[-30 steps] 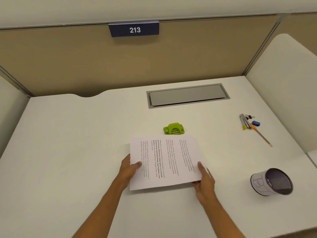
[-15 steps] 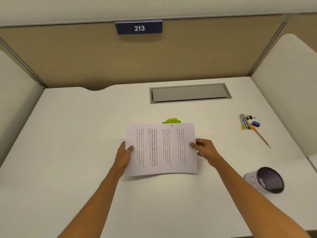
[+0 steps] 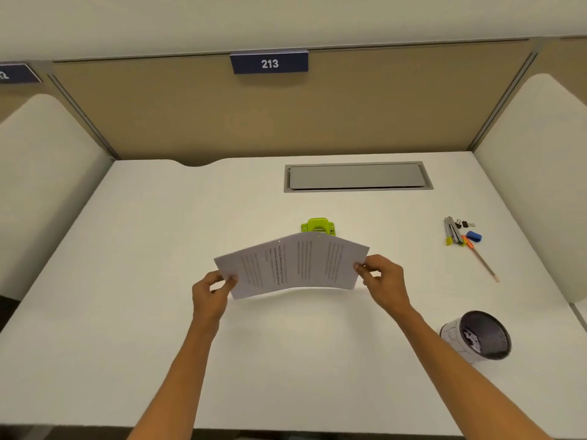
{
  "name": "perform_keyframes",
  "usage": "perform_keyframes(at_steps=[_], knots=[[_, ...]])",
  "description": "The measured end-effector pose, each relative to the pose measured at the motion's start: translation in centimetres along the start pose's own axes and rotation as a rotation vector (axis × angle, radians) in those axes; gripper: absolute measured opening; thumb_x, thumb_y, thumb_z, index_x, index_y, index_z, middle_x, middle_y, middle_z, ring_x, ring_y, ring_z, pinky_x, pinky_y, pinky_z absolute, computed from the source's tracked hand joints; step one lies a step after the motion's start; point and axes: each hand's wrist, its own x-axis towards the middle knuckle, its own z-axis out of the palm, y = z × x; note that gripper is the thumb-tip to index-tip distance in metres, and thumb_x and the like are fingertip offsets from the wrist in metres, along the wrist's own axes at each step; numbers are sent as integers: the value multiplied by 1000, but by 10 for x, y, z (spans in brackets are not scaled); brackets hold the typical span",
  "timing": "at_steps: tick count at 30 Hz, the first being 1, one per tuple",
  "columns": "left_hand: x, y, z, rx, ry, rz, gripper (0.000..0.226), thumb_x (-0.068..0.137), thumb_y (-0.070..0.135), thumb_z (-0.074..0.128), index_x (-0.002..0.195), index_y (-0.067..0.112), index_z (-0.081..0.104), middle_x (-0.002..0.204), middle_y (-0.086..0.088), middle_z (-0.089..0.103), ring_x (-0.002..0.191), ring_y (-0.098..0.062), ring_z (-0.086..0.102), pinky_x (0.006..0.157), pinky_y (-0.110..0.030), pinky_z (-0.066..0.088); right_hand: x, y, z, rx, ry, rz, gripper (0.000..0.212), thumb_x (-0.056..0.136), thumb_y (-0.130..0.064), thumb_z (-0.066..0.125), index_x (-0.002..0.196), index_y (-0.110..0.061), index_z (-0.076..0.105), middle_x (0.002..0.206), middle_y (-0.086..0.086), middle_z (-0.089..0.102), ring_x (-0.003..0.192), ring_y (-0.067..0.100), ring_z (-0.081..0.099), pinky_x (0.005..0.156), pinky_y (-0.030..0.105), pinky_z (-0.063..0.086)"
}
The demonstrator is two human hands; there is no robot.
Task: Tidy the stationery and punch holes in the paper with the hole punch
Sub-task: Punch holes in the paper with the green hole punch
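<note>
A printed sheet of paper [image 3: 295, 265] is held up above the white desk [image 3: 158, 249], bowed upward in the middle. My left hand [image 3: 211, 292] pinches its left edge and my right hand [image 3: 382, 281] pinches its right edge. The sheet's far edge sits in front of the green hole punch [image 3: 318, 226], hiding the punch's front. At the right lie a stapler [image 3: 451, 230], a black binder clip [image 3: 465, 223], a blue eraser [image 3: 474, 236] and a pencil [image 3: 482, 260].
A mesh pen cup [image 3: 479, 336] with a paper label lies tipped on its side at the near right. A grey cable hatch [image 3: 357, 176] is set into the desk at the back. Partition walls close off the back and both sides.
Both hands lifted the paper off the desk and moved it toward the hole punch. My right hand shifted from the bottom corner to the right edge, and the sheet now arches.
</note>
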Motion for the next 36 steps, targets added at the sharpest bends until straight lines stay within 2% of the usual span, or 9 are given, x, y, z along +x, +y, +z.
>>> perform_keyframes(at_steps=[8,12,16,22,24,27,31,33,36], knots=[[-5,-7,0,12,-19,-8,16,85,12,77,88,26,71,104,-4,73,87,-25,63,72,-28,47,-16,3,5,-23,69,-28,11,83,-1,74,91,-9,77,81,-1,74,73,12,68,61,46,58],[3,-6,-4,-21,-18,42,16,84,13,78,87,28,73,104,-1,73,84,-23,59,77,-36,45,-20,-1,15,-50,142,-85,12,83,-1,75,86,-13,75,79,-11,71,73,6,66,57,39,58],[5,-11,-4,31,-29,12,12,84,14,78,92,22,73,104,-3,73,90,-29,61,86,-47,47,-22,-7,26,-158,149,-106,8,83,-1,75,84,-9,74,78,-1,71,72,18,65,59,46,55],[16,-10,-4,79,-3,34,14,85,16,77,98,14,73,105,-3,74,105,-25,65,92,-43,46,-16,-26,31,-318,209,-170,5,85,-8,74,88,-11,75,77,2,70,72,26,62,57,39,51],[21,-10,-4,114,35,-31,16,86,16,76,100,9,72,105,-8,73,106,-30,64,90,-38,46,-14,-28,35,-334,195,-76,6,86,-11,74,91,-13,76,77,1,68,74,27,62,58,34,48],[30,-1,-5,68,64,42,11,85,16,77,95,18,71,102,-2,73,102,-24,65,81,-29,46,-14,-32,38,-314,233,-157,10,84,-11,75,91,-18,75,76,-9,63,71,20,62,55,28,44],[35,8,-2,125,52,42,14,86,16,76,99,14,71,103,-3,71,98,-25,63,83,-31,47,-13,-33,42,-320,164,-63,8,86,-12,73,94,-15,75,80,2,65,78,25,63,60,38,50],[39,8,-3,140,47,64,14,86,17,76,100,15,71,105,-3,72,99,-21,63,79,-25,44,-12,-35,42,-288,156,-124,14,86,-12,73,99,-17,74,81,0,65,79,20,60,60,40,52],[51,13,-13,64,75,110,11,86,17,77,93,21,71,99,2,73,99,-18,65,77,-22,44,-4,-38,32,-286,271,-235,28,84,-15,75,108,-26,69,84,-5,62,77,10,56,57,30,49]])
